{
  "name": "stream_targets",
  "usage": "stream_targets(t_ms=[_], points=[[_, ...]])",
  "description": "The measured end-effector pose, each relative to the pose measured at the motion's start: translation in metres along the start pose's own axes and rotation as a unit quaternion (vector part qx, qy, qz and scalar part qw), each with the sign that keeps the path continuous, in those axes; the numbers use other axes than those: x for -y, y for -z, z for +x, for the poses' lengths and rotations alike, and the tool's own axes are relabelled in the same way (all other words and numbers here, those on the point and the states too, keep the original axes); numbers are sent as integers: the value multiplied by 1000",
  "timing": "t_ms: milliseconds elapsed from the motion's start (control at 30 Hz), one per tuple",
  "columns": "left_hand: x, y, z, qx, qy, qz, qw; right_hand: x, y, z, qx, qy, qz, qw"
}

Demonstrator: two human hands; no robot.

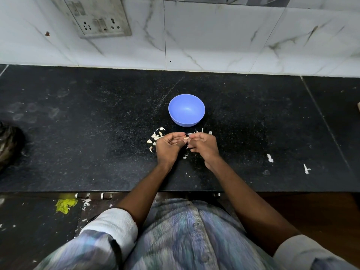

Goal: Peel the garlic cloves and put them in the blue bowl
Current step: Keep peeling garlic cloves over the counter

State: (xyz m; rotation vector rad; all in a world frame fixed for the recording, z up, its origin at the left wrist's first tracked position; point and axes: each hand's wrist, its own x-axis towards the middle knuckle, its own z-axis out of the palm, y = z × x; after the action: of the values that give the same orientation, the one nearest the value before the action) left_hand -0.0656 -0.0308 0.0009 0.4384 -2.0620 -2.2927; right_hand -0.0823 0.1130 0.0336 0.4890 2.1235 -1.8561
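As both hands (187, 145) pinch garlic (186, 138) (no writing), blue bowl (186, 110) beyond

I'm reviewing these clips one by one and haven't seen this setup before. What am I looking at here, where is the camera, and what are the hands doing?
No robot here: a person works bare-handed, filmed by one wide-angle camera on their head, looking down. Both hands meet over a black counter. The left hand and right hand pinch a small garlic clove between their fingertips, apparently peeling it. Just beyond stands the blue bowl, which looks empty. Pale garlic skins lie scattered left of the hands. Behind is a marble wall with a socket panel.
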Motion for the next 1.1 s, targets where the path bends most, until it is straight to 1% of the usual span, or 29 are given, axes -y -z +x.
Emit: stream_targets(t_ms=[100,200,300,367,500,600,700,767,800,833,867,933,1000,1033,1067,1100], points=[[-1,0,1,4,-15,23,1000,2,-1,-2,19,-8,30,999],[-3,2,0,12,-47,65,997,1,1,-1,29,-3,29,999],[0,4,1,4,-73,119,990,0,1,0,22,15,-9,1000],[4,6,3,-2,-112,182,977,-2,0,1,12,42,-38,998],[1,10,-1,-2,-200,320,926,-3,-3,5,-3,80,-85,993],[-1,13,-1,3,-255,409,876,-3,-5,8,-9,81,-86,993],[-5,14,1,23,-286,502,816,-4,-5,10,-19,85,-108,990],[-9,12,2,44,-300,535,788,-6,-3,11,-23,108,-143,984],[-10,11,3,48,-297,535,790,-7,-2,11,-23,122,-158,980],[-11,10,4,51,-279,523,804,-8,-1,10,-23,136,-173,975],[-11,9,5,54,-248,503,826,-9,0,8,-23,151,-183,971],[-11,7,7,65,-163,428,887,-9,4,6,-26,180,-194,964],[-12,5,8,62,-80,308,946,-9,7,6,-24,192,-188,963],[-11,5,8,57,-58,263,961,-7,8,5,-21,185,-181,966],[-11,6,7,56,-62,251,964,-4,8,4,-15,160,-163,973],[-9,7,6,56,-90,272,956,0,7,3,-9,118,-135,984]])
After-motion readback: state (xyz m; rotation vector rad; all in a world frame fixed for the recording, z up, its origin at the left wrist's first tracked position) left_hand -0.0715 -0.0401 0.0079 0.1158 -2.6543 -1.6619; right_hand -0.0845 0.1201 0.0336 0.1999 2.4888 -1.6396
